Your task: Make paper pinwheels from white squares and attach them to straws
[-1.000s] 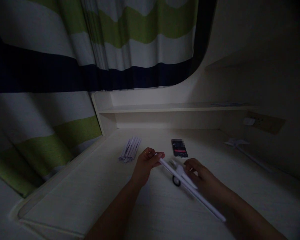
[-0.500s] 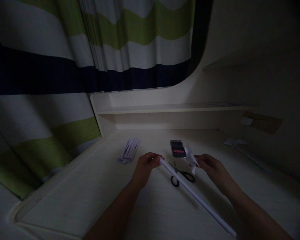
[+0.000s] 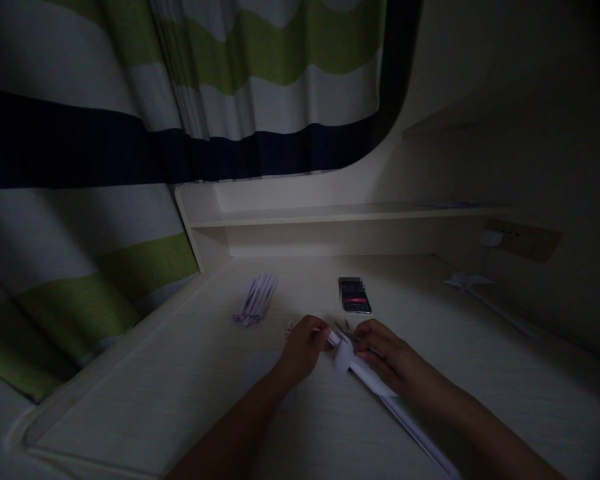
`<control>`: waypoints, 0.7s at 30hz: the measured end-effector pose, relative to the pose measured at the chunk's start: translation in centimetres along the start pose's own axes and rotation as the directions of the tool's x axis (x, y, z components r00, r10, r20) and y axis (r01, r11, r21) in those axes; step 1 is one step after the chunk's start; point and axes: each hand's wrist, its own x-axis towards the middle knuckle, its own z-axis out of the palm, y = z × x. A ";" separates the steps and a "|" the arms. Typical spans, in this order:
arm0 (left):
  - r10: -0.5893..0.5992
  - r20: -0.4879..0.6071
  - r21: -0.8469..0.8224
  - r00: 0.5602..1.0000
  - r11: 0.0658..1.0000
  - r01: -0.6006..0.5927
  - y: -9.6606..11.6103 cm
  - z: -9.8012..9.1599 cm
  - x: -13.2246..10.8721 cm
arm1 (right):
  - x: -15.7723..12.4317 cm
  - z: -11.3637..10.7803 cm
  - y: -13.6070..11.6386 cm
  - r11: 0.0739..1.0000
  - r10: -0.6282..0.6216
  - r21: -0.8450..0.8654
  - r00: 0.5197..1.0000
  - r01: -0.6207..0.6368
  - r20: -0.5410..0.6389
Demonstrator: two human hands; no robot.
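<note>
In dim light my left hand (image 3: pixel 305 348) pinches the upper end of a long white rolled paper tube (image 3: pixel 405 420) that runs down to the right across the desk (image 3: pixel 180 387). My right hand (image 3: pixel 385 353) is closed beside it, pressing a small white paper strip (image 3: pixel 344 355) against the tube near its top. The scissors' tips (image 3: pixel 343 327) just show behind my hands; the handles are hidden under my right hand.
A bundle of white paper tubes (image 3: pixel 256 300) lies at the back left. A phone (image 3: pixel 354 295) with a lit screen lies behind my hands. A low shelf (image 3: pixel 340 215) spans the back, a striped curtain (image 3: pixel 130 133) hangs left, and a wall socket (image 3: pixel 505 237) with a cable sits right.
My right hand lifted a small paper strip near the phone, then brought it down onto the tube's top end. Both hands have come together lower on the desk, covering the scissors.
</note>
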 end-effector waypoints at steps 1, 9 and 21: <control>-0.038 0.010 -0.019 0.999 0.999 0.039 0.1 0.2 -0.1 | 0.0 0.2 -0.1 0.999 0.003 -0.038 1.000 -0.004 -0.009; -0.090 -0.030 -0.017 0.995 0.996 0.090 1.1 0.4 -0.2 | -0.3 1.5 0.6 0.984 -0.107 -0.156 0.981 0.082 -0.161; -0.106 -0.049 -0.173 0.993 0.980 0.096 1.4 0.5 -0.3 | -0.5 2.0 0.1 0.936 -0.071 -0.351 0.985 0.011 -0.159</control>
